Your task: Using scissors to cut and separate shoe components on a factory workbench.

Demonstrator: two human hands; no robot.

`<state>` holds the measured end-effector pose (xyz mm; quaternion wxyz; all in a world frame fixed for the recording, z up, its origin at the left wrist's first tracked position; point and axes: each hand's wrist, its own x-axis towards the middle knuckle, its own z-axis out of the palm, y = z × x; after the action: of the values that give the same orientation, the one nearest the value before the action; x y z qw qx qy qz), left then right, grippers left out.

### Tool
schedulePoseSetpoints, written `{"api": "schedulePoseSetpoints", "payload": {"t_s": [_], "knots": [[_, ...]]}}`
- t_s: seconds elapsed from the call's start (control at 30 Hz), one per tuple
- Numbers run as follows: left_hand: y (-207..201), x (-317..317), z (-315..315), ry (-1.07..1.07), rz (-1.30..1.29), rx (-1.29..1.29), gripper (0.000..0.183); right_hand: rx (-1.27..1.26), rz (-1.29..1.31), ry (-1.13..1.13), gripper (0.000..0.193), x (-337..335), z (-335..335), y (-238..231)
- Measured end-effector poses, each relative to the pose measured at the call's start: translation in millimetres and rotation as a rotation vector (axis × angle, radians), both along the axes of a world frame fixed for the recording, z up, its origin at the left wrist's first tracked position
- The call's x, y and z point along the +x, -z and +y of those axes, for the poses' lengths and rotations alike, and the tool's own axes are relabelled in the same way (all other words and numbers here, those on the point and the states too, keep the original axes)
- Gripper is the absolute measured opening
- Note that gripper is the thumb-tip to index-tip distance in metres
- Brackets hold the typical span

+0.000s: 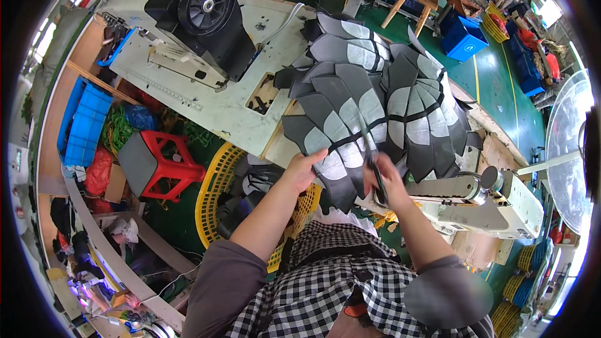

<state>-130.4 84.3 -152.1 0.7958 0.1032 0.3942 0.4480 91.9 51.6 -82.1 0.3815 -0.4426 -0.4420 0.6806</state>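
A large pile of petal-shaped dark grey and light grey panels [344,87] lies on the work table, strung in rows along black strips. My left hand [303,170] pinches the near left edge of one row, thumb on top. In my right hand [389,178] is a pair of scissors [377,181], black handles in the fingers and blades pointing away from me over the row. The blades lie close to the black strip; whether they touch it I cannot tell. A second bundle of panels [422,103] rests just to the right.
A sewing machine [200,19] stands far left on the pale table [244,112], another sewing machine [501,203] at the right. Below left are a yellow basket [210,197] holding dark pieces and a red stool [169,163]. A clear-bladed fan [566,150] stands at far right.
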Motion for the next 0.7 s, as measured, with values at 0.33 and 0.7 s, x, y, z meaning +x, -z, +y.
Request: {"api": "schedulePoseSetpoints", "payload": {"t_s": [0.33,0.7], "knots": [[-9.2,-30.1,17.3,0.237,-0.011,0.079,0.042,-0.502,-0.063,-0.4,0.048,21.5,-23.5,27.3],[2.5,6.9,-3.5,-0.12,-0.015,0.222,0.039,-0.535,0.057,-0.205,0.042,-7.2,-20.4,26.7]]}}
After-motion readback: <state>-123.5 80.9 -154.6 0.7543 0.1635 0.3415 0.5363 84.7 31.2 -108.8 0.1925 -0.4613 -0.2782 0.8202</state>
